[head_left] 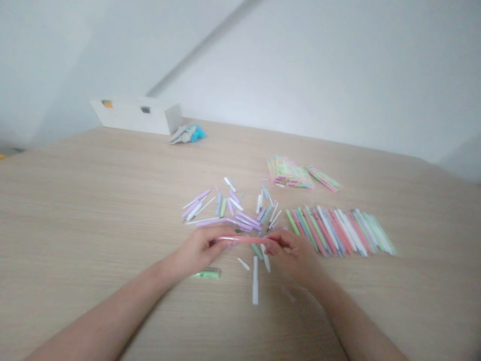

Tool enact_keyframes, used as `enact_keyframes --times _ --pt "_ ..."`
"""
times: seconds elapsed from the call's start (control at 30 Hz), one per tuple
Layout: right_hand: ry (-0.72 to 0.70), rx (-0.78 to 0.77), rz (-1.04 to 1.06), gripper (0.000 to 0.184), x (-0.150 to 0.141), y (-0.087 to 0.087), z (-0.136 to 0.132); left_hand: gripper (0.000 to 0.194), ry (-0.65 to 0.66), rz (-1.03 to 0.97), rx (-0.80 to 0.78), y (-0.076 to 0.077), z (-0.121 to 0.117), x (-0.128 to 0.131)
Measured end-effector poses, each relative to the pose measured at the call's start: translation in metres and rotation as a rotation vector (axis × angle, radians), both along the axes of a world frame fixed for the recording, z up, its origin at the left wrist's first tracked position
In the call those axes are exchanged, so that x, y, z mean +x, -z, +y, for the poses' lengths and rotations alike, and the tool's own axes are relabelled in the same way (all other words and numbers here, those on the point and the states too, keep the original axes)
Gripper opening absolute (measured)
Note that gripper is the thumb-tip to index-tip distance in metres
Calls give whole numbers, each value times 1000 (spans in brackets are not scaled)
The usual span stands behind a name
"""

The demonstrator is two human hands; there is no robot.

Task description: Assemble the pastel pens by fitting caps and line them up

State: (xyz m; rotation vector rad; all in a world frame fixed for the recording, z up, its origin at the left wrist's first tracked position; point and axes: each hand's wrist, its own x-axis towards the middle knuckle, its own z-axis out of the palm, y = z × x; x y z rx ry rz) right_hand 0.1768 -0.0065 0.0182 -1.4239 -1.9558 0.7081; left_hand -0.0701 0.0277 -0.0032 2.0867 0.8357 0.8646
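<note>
Between my two hands a pink pen (246, 240) lies level above the table. My left hand (205, 246) pinches its left end, and my right hand (287, 250) pinches its right end. Just beyond the hands, loose pen parts (246, 219) in purple, white, blue and green are scattered, some of them partly hidden by the fingers. A white pen piece (255, 281) lies on the near side of the hands. Close to my left wrist is a green transparent object (208, 273), partly covered by the arm.
At right a row of pens (338, 230) in several colours lies side by side. Behind it sit a pile of printed packets (287, 173) and a single packet (325, 179). A white box (135, 115) and a grey-and-blue cloth-like item (188, 134) are at the back left, near the wall.
</note>
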Motion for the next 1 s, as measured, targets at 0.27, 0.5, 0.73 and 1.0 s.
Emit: enact_keyframes --times 0.27,0.5,0.73,1.0 --pt "-13 -34 -37 37 -1 4 -1 23 1 -7 10 -3 1 0" --pt "-13 73 56 13 -5 5 -3 23 -11 -12 -2 -2 1 1" --pt "-14 -31 48 22 -8 8 -5 22 6 -1 72 -1 1 -1" --pt "27 -124 101 26 -11 13 -4 24 -79 -19 -10 0 2 1"
